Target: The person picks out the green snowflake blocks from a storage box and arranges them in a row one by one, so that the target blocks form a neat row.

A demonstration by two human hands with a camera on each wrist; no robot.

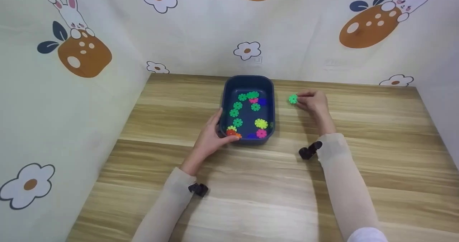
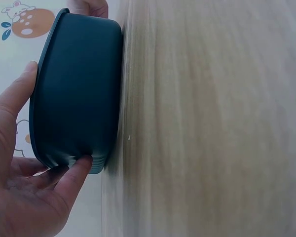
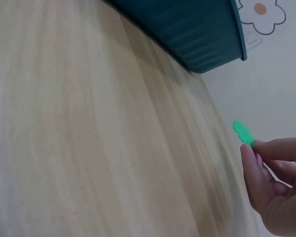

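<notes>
A dark blue plastic bin (image 1: pixel 248 141) stands on the table, with several notched snowflake discs inside: green (image 1: pixel 237 122), yellow (image 1: pixel 261 123), pink (image 1: pixel 261 133), and some blue and orange ones. My left hand (image 1: pixel 209 136) grips the bin's near left corner, thumb over the rim and fingers against the side wall. In the left wrist view the same hand (image 2: pixel 34 182) holds the bin (image 2: pixel 79 94) from below and outside. To the right of the bin, my right hand (image 1: pixel 315 104) pinches a green snowflake disc (image 1: pixel 293 99) between thumb and fingers, above the table.
The wood-patterned table (image 1: pixel 251 199) ends at the back against a pale curtain (image 1: pixel 200 37) printed with rabbits, oranges and flowers. A black clip-like mount sits on each wrist, left (image 1: pixel 198 189) and right (image 1: pixel 310 151).
</notes>
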